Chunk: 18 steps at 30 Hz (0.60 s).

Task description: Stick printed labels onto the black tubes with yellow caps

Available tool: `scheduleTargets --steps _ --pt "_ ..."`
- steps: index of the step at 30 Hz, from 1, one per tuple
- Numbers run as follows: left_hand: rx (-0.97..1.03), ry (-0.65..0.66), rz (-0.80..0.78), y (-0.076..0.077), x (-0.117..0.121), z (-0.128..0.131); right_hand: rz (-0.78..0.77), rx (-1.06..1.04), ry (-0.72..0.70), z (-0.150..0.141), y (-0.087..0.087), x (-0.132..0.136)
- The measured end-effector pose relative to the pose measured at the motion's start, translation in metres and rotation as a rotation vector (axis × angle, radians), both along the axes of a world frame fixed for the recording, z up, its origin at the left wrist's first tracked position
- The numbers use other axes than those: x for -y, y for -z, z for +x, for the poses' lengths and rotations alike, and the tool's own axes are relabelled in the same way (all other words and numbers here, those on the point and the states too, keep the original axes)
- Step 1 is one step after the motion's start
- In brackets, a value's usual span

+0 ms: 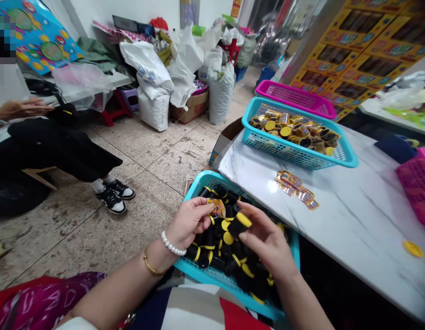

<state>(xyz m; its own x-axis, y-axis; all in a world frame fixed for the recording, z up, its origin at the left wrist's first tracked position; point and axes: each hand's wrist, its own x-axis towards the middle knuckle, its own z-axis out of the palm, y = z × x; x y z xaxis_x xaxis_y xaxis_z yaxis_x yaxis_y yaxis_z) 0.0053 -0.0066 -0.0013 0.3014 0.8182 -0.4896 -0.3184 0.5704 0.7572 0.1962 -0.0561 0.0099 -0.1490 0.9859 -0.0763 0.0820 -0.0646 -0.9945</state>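
My left hand (190, 223) pinches a small yellow label sticker (216, 207) over a turquoise basket (198, 188) resting on my lap. The basket is full of several small black bottles with yellow caps (212, 240). My right hand (267, 240) grips one black bottle with a yellow cap (239, 224), tilted toward the sticker. The two hands are close together, almost touching. A pearl bracelet and a gold bangle sit on my left wrist.
A white marble table (353, 215) stands to the right, bearing loose stickers (296, 185), a turquoise basket of labelled bottles (295, 151), a pink basket (295, 97) and a yellow cap (412, 249). A seated person (54, 146) is at left. Sacks (153, 87) and boxes line the back.
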Motion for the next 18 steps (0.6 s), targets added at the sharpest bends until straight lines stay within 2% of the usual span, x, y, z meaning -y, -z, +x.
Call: scheduleTargets --steps 2,5,12,18 --pt "0.02 0.002 -0.005 0.0 0.001 0.003 -0.006 -0.136 0.078 0.003 0.0 -0.004" --pt "0.085 -0.02 -0.033 0.001 0.003 0.007 0.003 -0.203 0.112 -0.001 0.0 -0.009" --pt "0.353 -0.028 -0.157 0.005 0.0 0.005 0.02 -0.105 0.171 -0.009 0.003 -0.015" --pt "0.373 0.014 -0.134 0.008 0.001 0.006 0.102 0.049 0.205 -0.015 -0.002 -0.014"
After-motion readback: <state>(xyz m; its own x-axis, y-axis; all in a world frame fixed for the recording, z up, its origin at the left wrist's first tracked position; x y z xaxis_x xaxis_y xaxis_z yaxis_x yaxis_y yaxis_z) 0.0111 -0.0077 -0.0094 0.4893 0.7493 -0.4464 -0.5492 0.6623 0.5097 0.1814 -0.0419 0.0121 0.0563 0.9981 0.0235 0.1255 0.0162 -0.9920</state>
